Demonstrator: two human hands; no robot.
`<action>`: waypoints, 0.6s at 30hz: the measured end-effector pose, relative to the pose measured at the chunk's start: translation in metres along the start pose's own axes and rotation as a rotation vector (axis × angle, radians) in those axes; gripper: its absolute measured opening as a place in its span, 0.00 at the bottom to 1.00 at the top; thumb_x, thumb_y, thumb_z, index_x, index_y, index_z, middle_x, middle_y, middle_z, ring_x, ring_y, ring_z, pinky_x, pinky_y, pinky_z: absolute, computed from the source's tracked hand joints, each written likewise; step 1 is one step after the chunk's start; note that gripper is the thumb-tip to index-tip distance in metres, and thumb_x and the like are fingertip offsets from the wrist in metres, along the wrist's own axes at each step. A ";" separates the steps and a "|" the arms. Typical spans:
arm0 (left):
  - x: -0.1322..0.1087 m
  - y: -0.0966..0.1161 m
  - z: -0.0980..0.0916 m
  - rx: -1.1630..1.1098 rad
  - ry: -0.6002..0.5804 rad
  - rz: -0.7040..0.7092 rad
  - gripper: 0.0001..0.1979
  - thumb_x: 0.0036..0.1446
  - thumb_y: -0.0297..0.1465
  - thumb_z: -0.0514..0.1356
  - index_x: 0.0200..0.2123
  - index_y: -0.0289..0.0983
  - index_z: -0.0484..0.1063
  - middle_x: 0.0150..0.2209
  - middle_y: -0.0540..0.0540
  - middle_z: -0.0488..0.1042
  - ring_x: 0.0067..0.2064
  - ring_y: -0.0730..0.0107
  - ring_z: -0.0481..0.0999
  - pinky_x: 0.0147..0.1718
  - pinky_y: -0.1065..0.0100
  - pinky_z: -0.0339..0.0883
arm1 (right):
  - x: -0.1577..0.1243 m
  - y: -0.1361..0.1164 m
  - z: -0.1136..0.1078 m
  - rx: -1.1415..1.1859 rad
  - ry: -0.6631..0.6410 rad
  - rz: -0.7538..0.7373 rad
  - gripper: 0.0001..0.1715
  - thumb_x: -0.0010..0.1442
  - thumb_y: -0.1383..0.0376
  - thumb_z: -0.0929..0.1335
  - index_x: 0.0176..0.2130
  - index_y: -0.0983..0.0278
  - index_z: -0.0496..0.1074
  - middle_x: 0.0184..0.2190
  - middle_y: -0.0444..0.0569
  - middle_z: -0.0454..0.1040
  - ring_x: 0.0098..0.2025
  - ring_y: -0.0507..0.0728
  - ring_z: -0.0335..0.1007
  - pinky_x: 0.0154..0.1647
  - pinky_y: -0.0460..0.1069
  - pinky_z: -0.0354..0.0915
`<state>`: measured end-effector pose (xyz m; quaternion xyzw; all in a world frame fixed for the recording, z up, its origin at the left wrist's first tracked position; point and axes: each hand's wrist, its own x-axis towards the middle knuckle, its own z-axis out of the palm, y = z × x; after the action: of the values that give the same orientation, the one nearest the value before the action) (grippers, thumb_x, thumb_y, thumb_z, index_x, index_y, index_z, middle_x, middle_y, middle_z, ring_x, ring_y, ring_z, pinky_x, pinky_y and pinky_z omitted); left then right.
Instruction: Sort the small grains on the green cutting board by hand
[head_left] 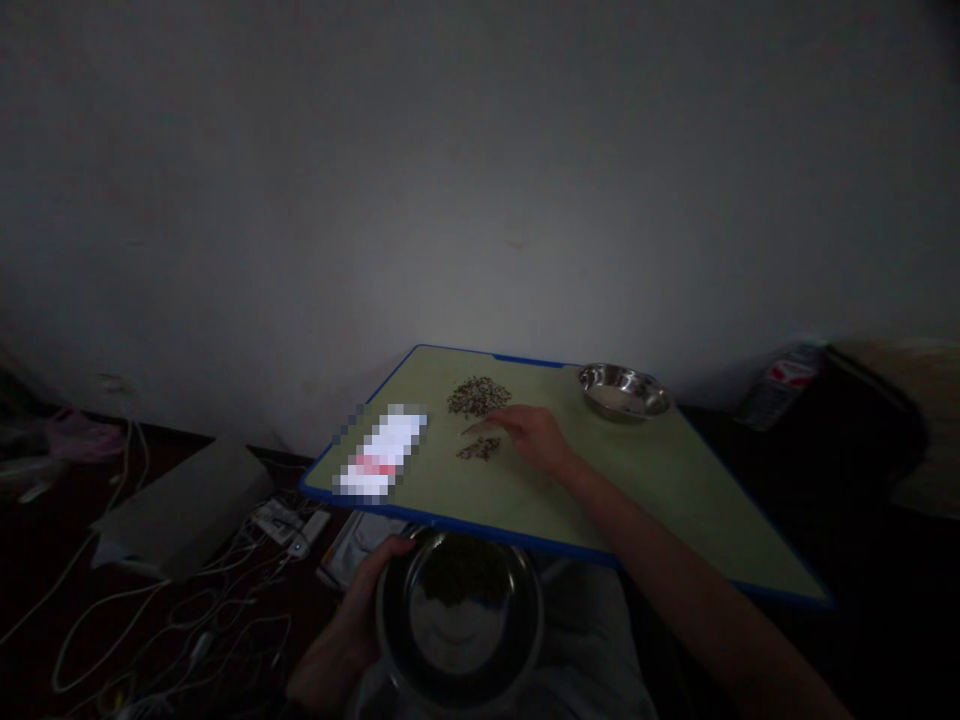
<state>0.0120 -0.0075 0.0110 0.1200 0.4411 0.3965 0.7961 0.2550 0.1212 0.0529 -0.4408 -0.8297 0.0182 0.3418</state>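
Observation:
My left hand (362, 605) grips the left rim of a steel bowl (459, 650) just below the table's near edge. A dark, greenish heap of small bits (466, 568) lies inside that bowl. Over the pale table top (585, 490), my right hand (529, 432) reaches in from the right, its fingers stretched leftward, and I see nothing held in them. Its fingertips are between a larger speckled pile of small seeds or beans (478, 396) and a smaller pile (478, 449) nearer to me. What exactly the grains are is too dark to tell.
A second steel bowl (624, 393) with pale contents stands at the table's back right. At the left lies a pixelated bright phone-like screen (382, 455). A wall (510, 200) rises behind. Tangled cables (202, 630) and a grey box (187, 505) are on the floor. A bottle (784, 385) is at right.

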 end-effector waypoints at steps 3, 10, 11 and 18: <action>-0.003 0.000 0.003 0.021 0.036 -0.003 0.17 0.53 0.28 0.55 0.18 0.31 0.77 0.16 0.42 0.80 0.19 0.65 0.77 0.24 0.68 0.70 | 0.000 -0.003 -0.001 -0.022 0.079 0.046 0.18 0.58 0.73 0.62 0.42 0.61 0.78 0.41 0.50 0.79 0.42 0.58 0.75 0.46 0.52 0.67; 0.000 -0.002 -0.003 0.023 -0.002 0.004 0.13 0.52 0.30 0.58 0.22 0.30 0.79 0.20 0.42 0.82 0.22 0.62 0.79 0.28 0.65 0.71 | 0.004 -0.014 -0.018 0.037 0.339 0.185 0.15 0.61 0.68 0.58 0.36 0.65 0.72 0.34 0.53 0.75 0.36 0.57 0.70 0.40 0.50 0.65; 0.001 -0.002 -0.004 0.008 -0.007 -0.013 0.13 0.52 0.30 0.58 0.21 0.31 0.79 0.19 0.42 0.82 0.21 0.63 0.79 0.27 0.67 0.71 | 0.006 -0.015 -0.020 0.055 0.348 0.225 0.14 0.60 0.68 0.59 0.34 0.64 0.72 0.31 0.51 0.74 0.34 0.56 0.69 0.39 0.50 0.64; 0.001 0.001 -0.001 -0.031 0.020 -0.032 0.15 0.52 0.27 0.57 0.17 0.33 0.76 0.14 0.44 0.79 0.17 0.67 0.75 0.21 0.70 0.67 | -0.014 -0.087 -0.068 0.950 -0.333 0.199 0.12 0.57 0.60 0.63 0.32 0.64 0.71 0.13 0.37 0.58 0.14 0.48 0.50 0.15 0.43 0.52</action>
<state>0.0113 -0.0065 0.0102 0.0966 0.4446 0.3918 0.7997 0.2374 0.0398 0.1262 -0.3047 -0.7271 0.4958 0.3642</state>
